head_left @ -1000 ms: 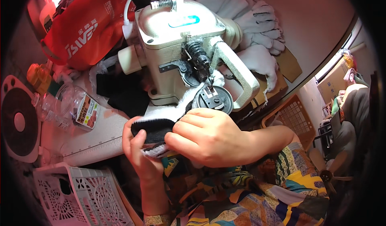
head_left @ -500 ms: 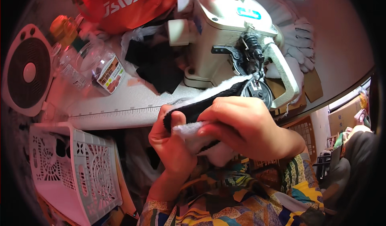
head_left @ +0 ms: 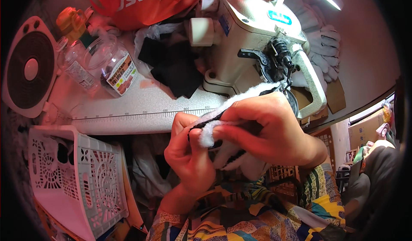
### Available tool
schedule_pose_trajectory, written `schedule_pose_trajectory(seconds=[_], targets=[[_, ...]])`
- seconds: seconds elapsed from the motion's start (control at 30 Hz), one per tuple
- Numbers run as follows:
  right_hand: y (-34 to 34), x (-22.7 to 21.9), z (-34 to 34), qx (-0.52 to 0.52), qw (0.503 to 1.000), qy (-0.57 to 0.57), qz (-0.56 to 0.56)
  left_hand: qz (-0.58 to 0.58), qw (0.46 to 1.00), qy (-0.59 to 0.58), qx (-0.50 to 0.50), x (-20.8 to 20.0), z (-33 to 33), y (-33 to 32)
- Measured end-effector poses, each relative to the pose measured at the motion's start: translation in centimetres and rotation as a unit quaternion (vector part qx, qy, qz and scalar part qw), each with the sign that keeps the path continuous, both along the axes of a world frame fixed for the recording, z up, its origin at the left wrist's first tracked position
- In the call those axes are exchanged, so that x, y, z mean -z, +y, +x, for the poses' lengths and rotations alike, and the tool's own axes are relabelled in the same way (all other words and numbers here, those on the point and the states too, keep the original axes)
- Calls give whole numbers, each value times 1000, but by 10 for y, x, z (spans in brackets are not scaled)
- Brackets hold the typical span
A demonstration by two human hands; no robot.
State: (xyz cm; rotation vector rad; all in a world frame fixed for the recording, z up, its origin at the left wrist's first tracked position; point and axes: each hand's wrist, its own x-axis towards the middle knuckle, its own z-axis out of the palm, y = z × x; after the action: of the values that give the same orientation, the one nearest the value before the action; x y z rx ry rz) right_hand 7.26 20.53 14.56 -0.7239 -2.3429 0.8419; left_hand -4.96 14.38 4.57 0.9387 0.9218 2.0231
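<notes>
A piece of black fabric with white fleece (head_left: 241, 96) stretches from the sewing machine (head_left: 253, 24) down between my two hands. My left hand (head_left: 189, 153) pinches its near end between thumb and fingers. With thumb and forefinger, my right hand (head_left: 268, 127) grips a fleece edge close to the left thumb. The far end of the fabric reaches the machine's round metal plate (head_left: 292, 103), partly hidden behind my right hand. Below the hands more white fleece with a black edge (head_left: 234, 160) hangs down.
Several pale gloves (head_left: 324, 52) are piled right of the machine. Black cloth pieces (head_left: 171, 65), clear plastic jars (head_left: 116, 69), a red bag (head_left: 150, 7) and a fan (head_left: 30, 69) occupy the table's left. A white plastic basket (head_left: 103, 185) stands below the ruler-marked edge.
Both hands have drawn slightly together, and the fleece edge is now folded over toward the left thumb. The black face of the fabric shows less. The whole view has shifted a little.
</notes>
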Motion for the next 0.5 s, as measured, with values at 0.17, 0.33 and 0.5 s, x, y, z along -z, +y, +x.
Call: schedule_pose_trajectory(seconds=[0.17,0.33,0.5], targets=[[2,7,0,-2,999,22,46,38,999,2,-7,-2,0,1],[-3,3,0,-5,998,-27,50,9,989,140,-54,-9,0,-4],[2,-3,8,-54,998,-18,41,30,994,81,-71,-2,-5,1]])
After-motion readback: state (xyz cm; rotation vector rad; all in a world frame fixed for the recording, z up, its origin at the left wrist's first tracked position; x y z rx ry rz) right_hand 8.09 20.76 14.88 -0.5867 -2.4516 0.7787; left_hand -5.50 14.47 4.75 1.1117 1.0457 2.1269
